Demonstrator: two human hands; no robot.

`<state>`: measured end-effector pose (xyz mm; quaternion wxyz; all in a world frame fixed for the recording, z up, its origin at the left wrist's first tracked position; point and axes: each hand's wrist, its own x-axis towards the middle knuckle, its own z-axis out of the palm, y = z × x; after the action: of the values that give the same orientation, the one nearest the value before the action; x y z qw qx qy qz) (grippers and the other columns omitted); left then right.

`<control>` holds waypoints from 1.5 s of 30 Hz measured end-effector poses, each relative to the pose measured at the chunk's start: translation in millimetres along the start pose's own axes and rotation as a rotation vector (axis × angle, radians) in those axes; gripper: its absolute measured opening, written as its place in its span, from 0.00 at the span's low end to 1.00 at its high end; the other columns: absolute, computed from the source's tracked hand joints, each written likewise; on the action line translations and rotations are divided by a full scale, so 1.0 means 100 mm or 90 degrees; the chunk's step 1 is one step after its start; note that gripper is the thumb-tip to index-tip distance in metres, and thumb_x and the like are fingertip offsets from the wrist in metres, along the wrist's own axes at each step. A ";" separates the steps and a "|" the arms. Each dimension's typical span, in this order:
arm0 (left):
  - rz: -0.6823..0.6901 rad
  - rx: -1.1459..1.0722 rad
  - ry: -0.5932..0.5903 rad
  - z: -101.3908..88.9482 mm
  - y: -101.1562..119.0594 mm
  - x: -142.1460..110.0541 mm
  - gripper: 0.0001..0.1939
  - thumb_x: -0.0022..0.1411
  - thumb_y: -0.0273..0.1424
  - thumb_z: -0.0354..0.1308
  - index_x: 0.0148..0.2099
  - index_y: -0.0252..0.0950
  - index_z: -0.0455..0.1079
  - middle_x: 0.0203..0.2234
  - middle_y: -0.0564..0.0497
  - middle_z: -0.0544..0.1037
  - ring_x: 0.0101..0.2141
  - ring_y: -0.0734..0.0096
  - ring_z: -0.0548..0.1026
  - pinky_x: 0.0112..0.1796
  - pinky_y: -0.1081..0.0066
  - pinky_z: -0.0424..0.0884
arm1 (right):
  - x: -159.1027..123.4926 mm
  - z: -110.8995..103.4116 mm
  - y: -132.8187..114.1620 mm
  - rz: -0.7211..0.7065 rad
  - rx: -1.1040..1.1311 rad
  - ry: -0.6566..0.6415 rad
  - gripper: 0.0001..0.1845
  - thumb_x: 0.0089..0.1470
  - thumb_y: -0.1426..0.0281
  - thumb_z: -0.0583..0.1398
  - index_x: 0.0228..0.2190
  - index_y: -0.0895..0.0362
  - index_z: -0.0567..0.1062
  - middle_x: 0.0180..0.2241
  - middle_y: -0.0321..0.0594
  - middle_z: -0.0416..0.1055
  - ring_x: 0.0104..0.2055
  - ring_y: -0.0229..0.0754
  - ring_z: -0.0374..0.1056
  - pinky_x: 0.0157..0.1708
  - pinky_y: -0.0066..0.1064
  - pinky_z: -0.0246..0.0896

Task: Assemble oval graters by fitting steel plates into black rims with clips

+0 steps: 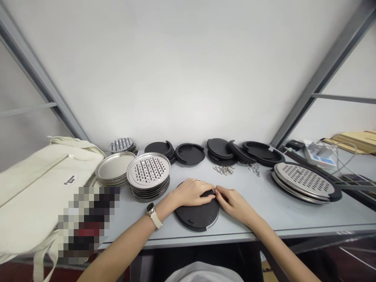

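Note:
A black round plastic disc [195,215] lies near the table's front edge, with a small slot low on its face and a thin light rim at its lower right. Across its upper part lies my left hand [190,192], wearing a watch at the wrist, thumb and fingers closed toward the disc's upper right edge. My right hand [233,201] meets it there, thumb and index finger pinched at the rim. Whatever sits between those right fingertips is too small to make out. A stack of round metal graters [149,172] stands left of my left hand.
Metal plates [115,166] and black round bases [190,154] line the wall side. Small wire hooks [223,169] lie in piles before them. More graters [304,179] rest in a black holder at right. A cream bag [44,184] takes up the left; a cabled device [320,152] stands far right.

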<state>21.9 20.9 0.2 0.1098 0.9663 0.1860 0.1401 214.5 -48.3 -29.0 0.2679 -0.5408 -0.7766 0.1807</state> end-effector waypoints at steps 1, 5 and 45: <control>-0.001 0.000 0.000 0.00 0.00 0.00 0.14 0.66 0.37 0.49 0.49 0.39 0.69 0.39 0.50 0.78 0.38 0.67 0.76 0.35 0.73 0.65 | 0.00 0.00 0.00 0.003 -0.004 0.001 0.15 0.64 0.66 0.45 0.26 0.54 0.63 0.21 0.34 0.66 0.22 0.39 0.63 0.26 0.29 0.53; 0.000 0.002 0.000 -0.02 0.01 0.00 0.13 0.66 0.37 0.49 0.48 0.39 0.70 0.39 0.50 0.78 0.38 0.67 0.76 0.34 0.73 0.64 | 0.01 0.01 0.01 0.011 -0.013 0.005 0.16 0.63 0.65 0.46 0.25 0.54 0.63 0.20 0.33 0.65 0.22 0.39 0.63 0.25 0.28 0.52; 0.014 -0.031 0.009 0.01 0.00 0.04 0.15 0.65 0.35 0.51 0.51 0.41 0.71 0.36 0.53 0.80 0.31 0.71 0.75 0.30 0.74 0.61 | -0.01 0.04 -0.06 0.105 -0.085 -0.019 0.20 0.62 0.68 0.44 0.28 0.56 0.71 0.28 0.44 0.76 0.29 0.44 0.71 0.30 0.30 0.54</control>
<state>25.6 22.5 0.3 0.1303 0.9644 0.1724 0.1526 207.8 -51.0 -28.7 0.2035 -0.6168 -0.7437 0.1582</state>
